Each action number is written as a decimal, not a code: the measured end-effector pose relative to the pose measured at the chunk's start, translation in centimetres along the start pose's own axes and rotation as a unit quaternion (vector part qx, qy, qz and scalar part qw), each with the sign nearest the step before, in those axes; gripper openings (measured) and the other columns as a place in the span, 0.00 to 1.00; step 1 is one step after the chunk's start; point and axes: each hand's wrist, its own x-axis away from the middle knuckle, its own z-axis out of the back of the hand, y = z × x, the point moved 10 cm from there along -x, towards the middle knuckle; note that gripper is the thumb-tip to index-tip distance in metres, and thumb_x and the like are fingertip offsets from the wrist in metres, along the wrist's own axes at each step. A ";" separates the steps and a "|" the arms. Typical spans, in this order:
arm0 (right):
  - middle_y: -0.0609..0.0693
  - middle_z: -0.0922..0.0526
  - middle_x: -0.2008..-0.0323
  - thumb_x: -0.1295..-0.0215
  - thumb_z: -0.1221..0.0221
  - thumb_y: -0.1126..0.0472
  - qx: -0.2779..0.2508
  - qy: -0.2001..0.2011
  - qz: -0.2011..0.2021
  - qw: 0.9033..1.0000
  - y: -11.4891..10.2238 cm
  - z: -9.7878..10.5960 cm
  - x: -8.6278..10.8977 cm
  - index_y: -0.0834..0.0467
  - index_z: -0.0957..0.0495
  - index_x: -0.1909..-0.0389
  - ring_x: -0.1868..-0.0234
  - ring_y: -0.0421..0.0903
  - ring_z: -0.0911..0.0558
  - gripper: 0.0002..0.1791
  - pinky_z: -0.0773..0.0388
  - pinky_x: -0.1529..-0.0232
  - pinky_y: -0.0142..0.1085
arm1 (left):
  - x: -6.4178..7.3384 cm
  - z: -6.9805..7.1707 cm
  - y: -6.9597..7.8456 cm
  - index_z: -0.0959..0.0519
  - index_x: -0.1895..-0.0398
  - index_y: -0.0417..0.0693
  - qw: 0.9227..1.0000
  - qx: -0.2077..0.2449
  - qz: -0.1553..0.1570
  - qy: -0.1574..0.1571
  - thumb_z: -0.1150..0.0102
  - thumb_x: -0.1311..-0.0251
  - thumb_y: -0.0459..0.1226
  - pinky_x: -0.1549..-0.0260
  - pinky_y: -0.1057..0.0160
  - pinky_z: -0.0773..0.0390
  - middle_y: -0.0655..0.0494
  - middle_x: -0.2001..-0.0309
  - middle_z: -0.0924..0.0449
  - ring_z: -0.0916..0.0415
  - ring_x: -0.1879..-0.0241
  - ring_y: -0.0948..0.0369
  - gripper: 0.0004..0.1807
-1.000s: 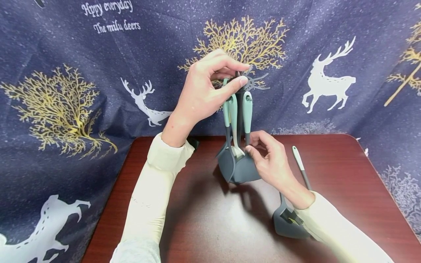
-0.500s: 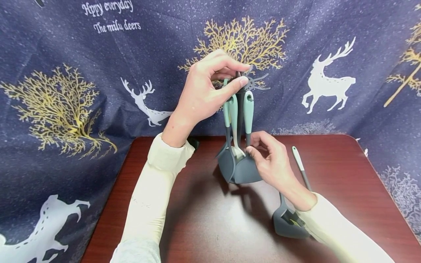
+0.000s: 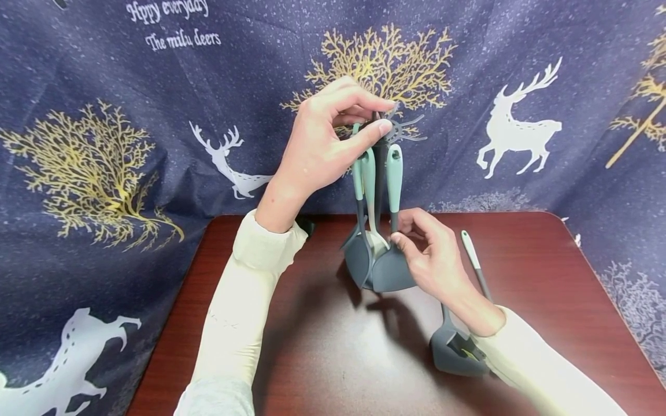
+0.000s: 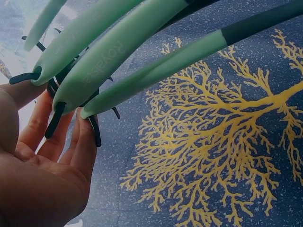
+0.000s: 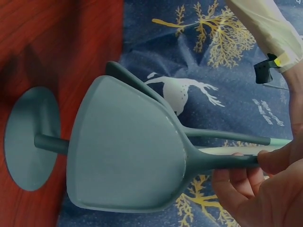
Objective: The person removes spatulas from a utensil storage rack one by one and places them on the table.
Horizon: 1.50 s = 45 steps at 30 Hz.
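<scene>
Working the turner on or off the stand, probably: your right hand pinches it upright just alongside, left hand grips the stand's top; next likely needs that kept steady.

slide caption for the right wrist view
Spatula pinched by its shaft in the right grip, round stand base beyond

Stand, top ptly hid by L hand, R sleeve cropped
</scene>
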 end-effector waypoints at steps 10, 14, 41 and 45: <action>0.54 0.17 0.64 0.37 0.34 0.80 -0.005 -0.006 -0.008 1.000 -0.2 0.1 0.3 0.64 0.18 0.58 0.63 0.39 0.15 0.12 0.17 0.65 0.24 | -0.1 0.0 0.0 0.12 0.53 0.34 1.000 0.000 0.000 -0.002 0.30 0.34 0.27 0.43 0.58 0.14 0.43 0.55 0.16 0.18 0.56 0.63 0.09; 0.52 0.17 0.64 0.36 0.34 0.80 -0.002 -0.010 -0.010 1.000 -0.4 0.3 0.5 0.62 0.18 0.58 0.63 0.39 0.14 0.12 0.17 0.66 0.24 | -0.1 0.0 -0.1 0.12 0.53 0.33 1.000 0.002 0.002 -0.002 0.30 0.34 0.27 0.42 0.59 0.14 0.43 0.55 0.16 0.17 0.55 0.63 0.09; 0.56 0.17 0.63 0.38 0.35 0.83 -0.003 0.005 -0.009 1.000 -1.5 3.3 2.4 0.64 0.18 0.56 0.61 0.40 0.11 0.15 0.11 0.59 0.27 | 0.2 0.1 0.0 0.12 0.52 0.33 1.000 0.000 0.000 -0.001 0.29 0.35 0.27 0.43 0.58 0.14 0.40 0.56 0.17 0.16 0.55 0.57 0.10; 0.54 0.15 0.64 0.38 0.34 0.83 0.010 0.011 -0.004 1.000 -1.5 4.4 2.4 0.63 0.17 0.56 0.61 0.40 0.11 0.15 0.12 0.59 0.25 | 0.1 0.0 -0.1 0.12 0.52 0.33 1.000 0.000 -0.001 -0.001 0.29 0.35 0.27 0.43 0.58 0.14 0.41 0.56 0.17 0.16 0.55 0.59 0.10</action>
